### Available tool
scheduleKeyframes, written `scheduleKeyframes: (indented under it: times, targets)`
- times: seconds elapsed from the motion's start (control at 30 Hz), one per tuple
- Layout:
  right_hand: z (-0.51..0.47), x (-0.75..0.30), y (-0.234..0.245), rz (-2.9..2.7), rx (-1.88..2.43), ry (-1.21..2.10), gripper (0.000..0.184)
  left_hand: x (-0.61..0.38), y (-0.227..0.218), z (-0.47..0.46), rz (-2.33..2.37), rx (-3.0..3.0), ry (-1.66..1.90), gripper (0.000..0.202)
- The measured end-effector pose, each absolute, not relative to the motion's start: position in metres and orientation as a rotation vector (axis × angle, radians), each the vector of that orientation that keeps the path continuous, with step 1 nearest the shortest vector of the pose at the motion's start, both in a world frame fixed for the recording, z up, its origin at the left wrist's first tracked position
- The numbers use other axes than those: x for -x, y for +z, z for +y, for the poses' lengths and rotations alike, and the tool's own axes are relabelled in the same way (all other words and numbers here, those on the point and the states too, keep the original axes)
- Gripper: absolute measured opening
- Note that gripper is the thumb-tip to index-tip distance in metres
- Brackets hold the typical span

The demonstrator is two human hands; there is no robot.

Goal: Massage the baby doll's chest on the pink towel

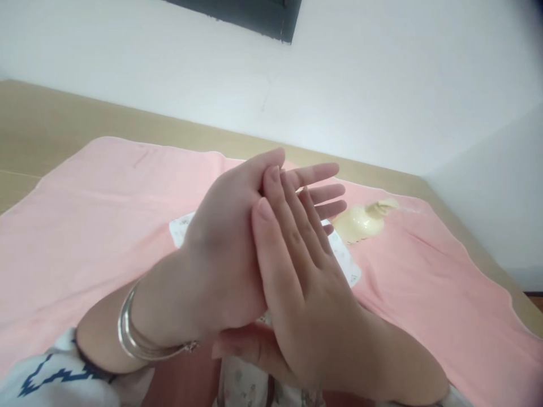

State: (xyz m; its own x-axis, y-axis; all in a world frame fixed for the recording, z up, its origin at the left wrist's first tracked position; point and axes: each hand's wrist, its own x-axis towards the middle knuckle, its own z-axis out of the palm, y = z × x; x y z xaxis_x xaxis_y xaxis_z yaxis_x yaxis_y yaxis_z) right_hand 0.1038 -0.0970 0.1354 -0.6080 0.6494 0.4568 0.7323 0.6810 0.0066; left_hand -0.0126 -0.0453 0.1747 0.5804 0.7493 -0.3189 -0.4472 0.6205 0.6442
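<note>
My left hand and my right hand are pressed palm against palm above the pink cloth. All fingers are stretched out flat, and neither hand holds anything. The left wrist wears silver bangles. Under the hands lies a white printed cloth, mostly hidden by them. A pale yellow object rests on the pink cloth just beyond my fingertips to the right.
The pink cloth covers a wooden table set against a white wall. A dark frame hangs at the top of the wall. The table's right edge runs near a corner wall.
</note>
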Motion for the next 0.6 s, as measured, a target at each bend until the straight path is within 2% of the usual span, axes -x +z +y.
scheduleKeyframes:
  times: [0.1,0.23,0.37,0.5,0.6]
  targets:
    - [-0.105,-0.098,0.140,-2.435,1.135,-0.308,0.056,0.018,0.182,-0.041,0.682,-0.549,0.592,0.061]
    - [-0.117,-0.089,0.146,-2.395,1.125,-0.398,0.043,0.028,0.189,-0.036,0.674,-0.588,0.684,0.067]
    - [-0.124,-0.085,0.146,-2.337,1.223,-0.404,0.050,0.030,0.193,-0.036,0.686,-0.656,0.782,0.081]
    - [-0.124,-0.083,0.138,-2.298,1.242,-0.373,0.039,0.017,0.195,-0.041,0.755,-0.891,0.831,0.081]
    - [-0.127,-0.083,0.135,-2.138,1.285,-0.387,0.036,-0.001,0.176,-0.054,0.929,-1.198,0.917,0.073]
